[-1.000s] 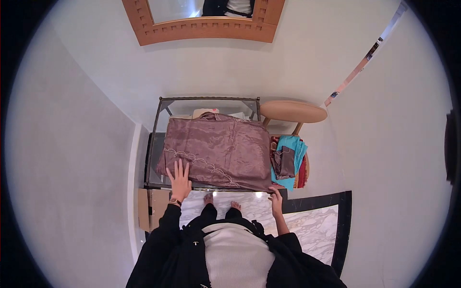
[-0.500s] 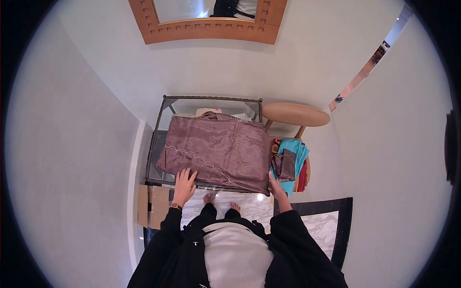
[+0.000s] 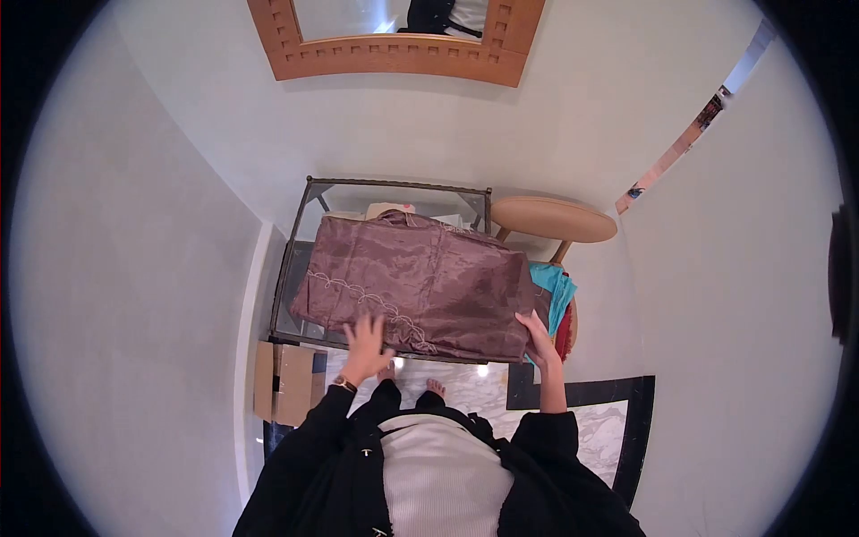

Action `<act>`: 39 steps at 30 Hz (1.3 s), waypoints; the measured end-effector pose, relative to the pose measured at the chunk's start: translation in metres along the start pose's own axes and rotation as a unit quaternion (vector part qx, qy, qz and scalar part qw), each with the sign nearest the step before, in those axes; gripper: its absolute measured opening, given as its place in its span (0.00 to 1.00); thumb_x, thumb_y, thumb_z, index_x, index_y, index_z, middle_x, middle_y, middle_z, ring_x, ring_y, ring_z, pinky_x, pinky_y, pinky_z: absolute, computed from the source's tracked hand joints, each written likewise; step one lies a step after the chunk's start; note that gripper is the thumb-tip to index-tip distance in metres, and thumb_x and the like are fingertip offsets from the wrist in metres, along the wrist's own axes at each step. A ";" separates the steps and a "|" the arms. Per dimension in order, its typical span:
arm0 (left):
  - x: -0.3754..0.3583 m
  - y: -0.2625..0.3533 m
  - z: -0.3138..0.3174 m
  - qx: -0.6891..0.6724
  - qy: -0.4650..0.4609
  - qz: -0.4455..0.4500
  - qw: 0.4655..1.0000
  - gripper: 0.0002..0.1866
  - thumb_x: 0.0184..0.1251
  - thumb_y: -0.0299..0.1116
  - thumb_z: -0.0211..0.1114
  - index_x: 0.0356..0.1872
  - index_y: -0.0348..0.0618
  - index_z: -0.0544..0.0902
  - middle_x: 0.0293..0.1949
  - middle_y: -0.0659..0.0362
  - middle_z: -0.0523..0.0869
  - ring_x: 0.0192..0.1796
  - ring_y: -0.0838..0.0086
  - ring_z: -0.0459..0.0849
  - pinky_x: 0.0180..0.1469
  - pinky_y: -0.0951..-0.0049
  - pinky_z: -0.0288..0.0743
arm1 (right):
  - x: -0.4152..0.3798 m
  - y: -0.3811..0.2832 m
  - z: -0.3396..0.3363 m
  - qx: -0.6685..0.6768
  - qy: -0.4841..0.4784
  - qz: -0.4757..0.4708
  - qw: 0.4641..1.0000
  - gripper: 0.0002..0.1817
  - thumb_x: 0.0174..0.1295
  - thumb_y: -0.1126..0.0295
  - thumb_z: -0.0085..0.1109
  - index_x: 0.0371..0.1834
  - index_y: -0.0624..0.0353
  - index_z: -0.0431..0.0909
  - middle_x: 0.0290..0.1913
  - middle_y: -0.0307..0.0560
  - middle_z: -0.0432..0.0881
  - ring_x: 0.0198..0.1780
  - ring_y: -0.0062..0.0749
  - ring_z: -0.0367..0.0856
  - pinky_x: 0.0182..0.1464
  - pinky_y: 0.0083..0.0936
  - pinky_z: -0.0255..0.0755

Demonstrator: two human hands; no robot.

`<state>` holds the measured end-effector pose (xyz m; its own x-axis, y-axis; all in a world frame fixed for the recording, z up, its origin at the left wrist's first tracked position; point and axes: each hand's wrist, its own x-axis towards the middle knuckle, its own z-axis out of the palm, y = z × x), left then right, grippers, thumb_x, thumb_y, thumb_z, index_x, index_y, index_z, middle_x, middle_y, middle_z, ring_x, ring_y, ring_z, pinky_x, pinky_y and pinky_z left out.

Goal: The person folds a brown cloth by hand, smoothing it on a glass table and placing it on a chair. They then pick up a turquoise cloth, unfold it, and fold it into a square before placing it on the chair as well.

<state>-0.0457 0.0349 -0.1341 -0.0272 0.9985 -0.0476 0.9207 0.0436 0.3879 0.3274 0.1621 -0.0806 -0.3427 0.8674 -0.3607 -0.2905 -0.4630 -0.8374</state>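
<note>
A shiny purple-brown cloth point(image 3: 412, 277) with light looped stitching lies folded over a glass-topped table point(image 3: 309, 192) with a dark metal frame. My left hand point(image 3: 367, 347) is over the cloth's front edge, its fingers spread and slightly blurred, holding nothing. At the front right corner of the cloth, my right hand point(image 3: 539, 340) has its fingers closed on the edge, with the thumb on top. The cloth's right side reaches past the table and partly covers a turquoise cloth point(image 3: 557, 282) on a chair.
The chair's tan backrest point(image 3: 555, 219) stands right of the table, with a red fabric point(image 3: 564, 336) on its seat. A cardboard box point(image 3: 291, 383) is on the floor at the left. A wood-framed mirror point(image 3: 394, 67) hangs above.
My right hand has moved right with the cloth's edge, which now covers the small dark bundle on the chair. My left hand has shifted right along the front edge, fingers more spread.
</note>
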 end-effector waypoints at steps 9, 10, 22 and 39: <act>0.024 0.172 -0.066 -0.217 0.148 0.126 0.957 0.56 0.50 0.34 0.73 0.77 0.40 0.46 0.77 0.42 0.48 0.77 0.50 0.52 0.74 0.34 0.34 | 0.004 -0.038 0.143 -0.008 -0.008 -0.108 0.994 0.35 0.66 0.71 0.60 0.74 0.60 0.54 0.67 0.47 0.69 0.63 0.29 0.72 0.63 0.25 0.67; 0.028 0.171 -0.067 -0.224 0.154 0.131 0.953 0.54 0.49 0.31 0.72 0.76 0.40 0.47 0.75 0.43 0.52 0.76 0.52 0.55 0.74 0.36 0.36 | 0.008 -0.034 0.153 -0.025 -0.017 -0.145 0.989 0.35 0.66 0.72 0.60 0.74 0.62 0.54 0.66 0.46 0.70 0.61 0.28 0.73 0.63 0.25 0.67; 0.031 0.143 -0.053 -0.212 0.062 0.214 0.952 0.45 0.47 0.15 0.62 0.72 0.33 0.57 0.70 0.44 0.66 0.73 0.57 0.65 0.76 0.51 0.48 | 0.112 -0.003 0.070 0.114 0.090 -0.014 0.989 0.38 0.62 0.42 0.61 0.65 0.62 0.69 0.61 0.46 0.76 0.60 0.36 0.75 0.63 0.33 0.68; 0.044 0.192 -0.123 -0.340 -0.004 0.309 0.888 0.47 0.43 0.15 0.66 0.71 0.35 0.59 0.57 0.37 0.78 0.55 0.44 0.79 0.53 0.56 0.75 | 0.069 -0.127 0.042 0.052 0.165 -0.088 0.981 0.23 0.66 0.61 0.60 0.60 0.63 0.73 0.56 0.50 0.81 0.54 0.39 0.81 0.59 0.36 0.75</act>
<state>0.0816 0.0915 0.0510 0.4069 0.8381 0.3632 0.3104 -0.5008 0.8080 0.3032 0.2733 0.0178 0.0239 0.9392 -0.3425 -0.4140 -0.3025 -0.8585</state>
